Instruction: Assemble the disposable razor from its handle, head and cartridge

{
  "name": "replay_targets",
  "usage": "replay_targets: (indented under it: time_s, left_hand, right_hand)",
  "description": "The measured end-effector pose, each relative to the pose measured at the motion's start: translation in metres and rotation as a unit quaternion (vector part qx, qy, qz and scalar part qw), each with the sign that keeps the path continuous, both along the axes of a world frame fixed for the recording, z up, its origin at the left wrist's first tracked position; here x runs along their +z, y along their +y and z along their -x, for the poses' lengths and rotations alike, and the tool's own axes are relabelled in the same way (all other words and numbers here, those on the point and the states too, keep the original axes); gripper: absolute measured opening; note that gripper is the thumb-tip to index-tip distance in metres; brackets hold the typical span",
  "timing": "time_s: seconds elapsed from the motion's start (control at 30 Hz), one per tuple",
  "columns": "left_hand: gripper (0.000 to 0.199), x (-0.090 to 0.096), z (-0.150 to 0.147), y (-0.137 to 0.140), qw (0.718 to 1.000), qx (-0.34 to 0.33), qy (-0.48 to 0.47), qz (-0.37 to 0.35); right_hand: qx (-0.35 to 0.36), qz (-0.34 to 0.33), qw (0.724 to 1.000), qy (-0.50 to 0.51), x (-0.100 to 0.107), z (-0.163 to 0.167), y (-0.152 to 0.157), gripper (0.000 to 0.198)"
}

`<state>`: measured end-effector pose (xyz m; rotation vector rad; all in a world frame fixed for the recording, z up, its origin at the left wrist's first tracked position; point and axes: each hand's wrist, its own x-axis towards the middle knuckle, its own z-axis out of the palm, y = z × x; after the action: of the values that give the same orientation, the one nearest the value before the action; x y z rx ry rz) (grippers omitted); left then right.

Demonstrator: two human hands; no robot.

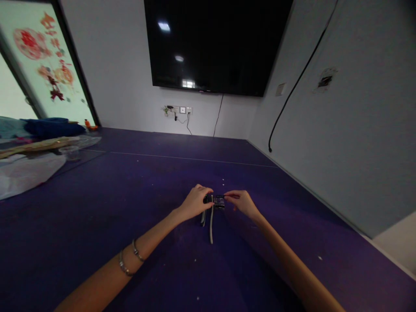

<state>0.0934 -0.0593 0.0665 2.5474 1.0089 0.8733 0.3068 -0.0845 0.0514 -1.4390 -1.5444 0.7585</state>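
Note:
A small dark circuit board is between my two hands, low over the purple surface. My left hand is closed at its left end, thumb below and fingers above. Something black in that grip is mostly hidden by the fingers. A pale grey cable hangs down beside the thumb, and a shorter dark-and-grey strand shows under the palm. At the board's upper right edge, my right hand makes a pinch. A thin dark bit shows at its fingertips, too small to name.
The purple surface carries a few white specks. At the left lie clear plastic sheeting, a blue cloth and a small orange object. A television hangs on the wall above sockets. A black cable runs down the right wall.

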Motion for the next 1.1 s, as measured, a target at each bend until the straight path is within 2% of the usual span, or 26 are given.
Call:
replay_targets:
  time_s: [0.13,0.3,0.5,0.73,0.93,1.1]
  left_hand:
    - [0.048,-0.01,-0.018,0.011,0.994,-0.029,0.102,-0.033]
    - [0.049,-0.018,-0.033,0.02,0.984,-0.04,0.167,-0.036]
    - [0.045,-0.018,-0.036,0.021,0.982,-0.042,0.183,-0.022]
    - [0.051,-0.019,-0.035,0.024,0.978,-0.054,0.199,-0.022]
    - [0.043,-0.021,-0.036,0.022,0.979,-0.059,0.192,-0.026]
    - [0.044,-0.022,-0.036,0.021,0.98,-0.061,0.184,-0.031]
  right_hand:
    - [-0.008,0.025,0.999,-0.04,-0.009,-0.005,0.002,0.026]
    - [-0.009,0.037,0.997,-0.06,-0.014,-0.004,0.003,0.025]
    - [-0.006,0.036,0.997,-0.073,-0.019,-0.002,0.006,0.024]
    - [0.002,0.016,0.997,-0.07,-0.029,-0.003,0.009,0.022]
    - [0.017,-0.001,0.997,-0.073,-0.035,-0.004,0.01,0.023]
    - [0.039,-0.07,0.987,-0.139,-0.034,-0.008,0.01,0.022]
